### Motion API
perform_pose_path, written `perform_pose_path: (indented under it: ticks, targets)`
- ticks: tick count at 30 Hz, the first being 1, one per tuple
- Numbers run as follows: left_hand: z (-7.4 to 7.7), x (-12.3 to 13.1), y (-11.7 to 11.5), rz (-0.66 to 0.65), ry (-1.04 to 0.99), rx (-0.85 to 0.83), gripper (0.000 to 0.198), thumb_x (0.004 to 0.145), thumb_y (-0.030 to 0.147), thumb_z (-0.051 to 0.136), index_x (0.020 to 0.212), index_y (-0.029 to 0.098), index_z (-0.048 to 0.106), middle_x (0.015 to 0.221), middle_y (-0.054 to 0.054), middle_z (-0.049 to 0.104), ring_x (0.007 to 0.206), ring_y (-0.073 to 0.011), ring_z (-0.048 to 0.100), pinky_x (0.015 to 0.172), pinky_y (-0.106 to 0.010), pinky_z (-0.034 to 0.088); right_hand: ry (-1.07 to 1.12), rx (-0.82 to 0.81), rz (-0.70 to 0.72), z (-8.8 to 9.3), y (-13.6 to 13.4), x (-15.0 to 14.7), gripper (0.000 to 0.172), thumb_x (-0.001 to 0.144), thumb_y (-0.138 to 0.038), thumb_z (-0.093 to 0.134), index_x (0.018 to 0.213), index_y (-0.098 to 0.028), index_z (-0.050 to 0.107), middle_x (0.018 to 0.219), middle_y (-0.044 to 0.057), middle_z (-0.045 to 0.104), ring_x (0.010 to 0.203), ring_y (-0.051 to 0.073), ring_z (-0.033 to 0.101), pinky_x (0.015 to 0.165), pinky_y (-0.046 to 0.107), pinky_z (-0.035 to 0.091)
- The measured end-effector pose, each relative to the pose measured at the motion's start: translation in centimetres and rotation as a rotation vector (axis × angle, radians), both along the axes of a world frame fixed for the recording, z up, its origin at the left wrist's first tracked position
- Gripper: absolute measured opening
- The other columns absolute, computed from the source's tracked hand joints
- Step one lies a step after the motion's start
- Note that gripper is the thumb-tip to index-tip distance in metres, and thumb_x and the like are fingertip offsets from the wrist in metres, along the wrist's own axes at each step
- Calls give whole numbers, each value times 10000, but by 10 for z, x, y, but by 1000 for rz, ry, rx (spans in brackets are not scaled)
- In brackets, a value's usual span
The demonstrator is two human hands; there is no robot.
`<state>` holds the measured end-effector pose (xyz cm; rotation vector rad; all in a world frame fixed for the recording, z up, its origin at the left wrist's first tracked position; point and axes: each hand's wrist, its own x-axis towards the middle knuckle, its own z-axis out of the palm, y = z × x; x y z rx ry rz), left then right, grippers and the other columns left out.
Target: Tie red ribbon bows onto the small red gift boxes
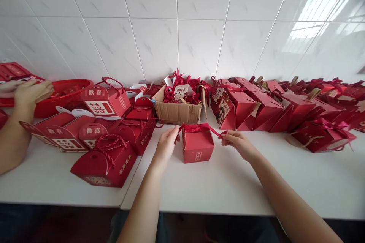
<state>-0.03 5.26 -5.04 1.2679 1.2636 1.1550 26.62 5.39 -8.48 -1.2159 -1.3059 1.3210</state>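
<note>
A small red gift box (198, 148) stands upright on the white table in front of me. Across its top runs a dark red ribbon (196, 127), drawn out to both sides. My left hand (169, 140) pinches the ribbon's left end beside the box's upper left corner. On the other side, my right hand (238, 142) grips the right end between thumb and fingers, a little away from the box. The ribbon looks taut on the right. Whether it is knotted on top cannot be made out.
Behind the box sits a cardboard carton (178, 112) of ribbons and tags. Rows of red boxes (265, 110) line the right; a ribboned box (322, 136) lies nearer. At left are rope-handled boxes (105, 163), a red basin (71, 87) and a co-worker's hands (34, 93).
</note>
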Motion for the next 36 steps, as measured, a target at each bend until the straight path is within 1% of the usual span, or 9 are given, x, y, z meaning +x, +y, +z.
perform_pose_path:
  ticks: [2, 7, 10, 13, 17, 22, 26, 33, 36]
  targets:
    - [-1, 1, 0, -8, 23, 6, 404, 799, 526, 491, 620, 169, 435, 608, 26, 403, 507, -74, 278, 449, -218, 143, -16, -11, 3, 0, 0, -1, 236, 749, -393, 645, 682, -167, 653, 692, 32, 632, 695, 142, 570, 742, 299, 434]
    - [-3, 2, 1, -27, 77, 27, 360, 826, 474, 444, 625, 176, 426, 626, 21, 419, 540, -91, 307, 474, -227, 189, -66, -42, 4, -1, 1, -2, 225, 737, -385, 640, 726, -162, 675, 697, 36, 638, 704, 151, 579, 737, 298, 434]
    - [-5, 4, 1, -54, 114, 44, 323, 836, 435, 427, 641, 178, 431, 638, 21, 424, 584, -104, 349, 520, -226, 252, -99, -54, 4, -2, 1, -3, 226, 732, -384, 636, 718, -162, 675, 691, 34, 637, 698, 150, 573, 730, 297, 430]
    - [-7, 4, 0, -85, 159, 63, 339, 851, 446, 409, 642, 179, 430, 637, 27, 410, 619, -114, 364, 573, -231, 285, -139, -63, 9, -3, 1, -4, 230, 735, -379, 625, 687, -158, 670, 679, 34, 634, 685, 145, 559, 723, 294, 420]
    - [-10, 3, 0, -80, 239, 75, 374, 863, 473, 395, 626, 184, 412, 622, 29, 391, 624, -124, 354, 589, -244, 272, -180, -70, 14, -2, 0, -5, 234, 731, -373, 612, 699, -151, 678, 669, 31, 619, 670, 138, 540, 708, 287, 413]
    - [-11, 0, 0, -78, 307, 76, 383, 864, 503, 382, 644, 191, 419, 639, 28, 414, 637, -135, 378, 601, -250, 278, -222, -83, 15, 0, -1, -6, 249, 733, -374, 595, 728, -143, 688, 673, 30, 609, 669, 140, 542, 698, 282, 416]
    - [-9, -2, -1, -61, 354, 70, 370, 862, 488, 390, 637, 194, 392, 635, 35, 392, 635, -132, 370, 597, -250, 266, -263, -90, 11, 0, 0, -5, 241, 737, -362, 583, 736, -148, 694, 676, 27, 610, 670, 139, 543, 682, 274, 410]
    - [-5, -3, -2, -22, 427, 61, 353, 844, 446, 416, 606, 194, 347, 596, 43, 346, 616, -127, 342, 574, -247, 236, -325, -111, 6, 1, 0, -4, 211, 720, -332, 566, 689, -160, 685, 633, 10, 590, 628, 125, 517, 617, 255, 379]
    - [-5, -4, -2, -24, 446, 52, 352, 837, 439, 421, 596, 193, 342, 589, 45, 338, 612, -125, 339, 569, -244, 233, -346, -119, -4, 1, 1, -4, 211, 711, -325, 559, 694, -161, 691, 629, 9, 586, 622, 124, 513, 604, 252, 373]
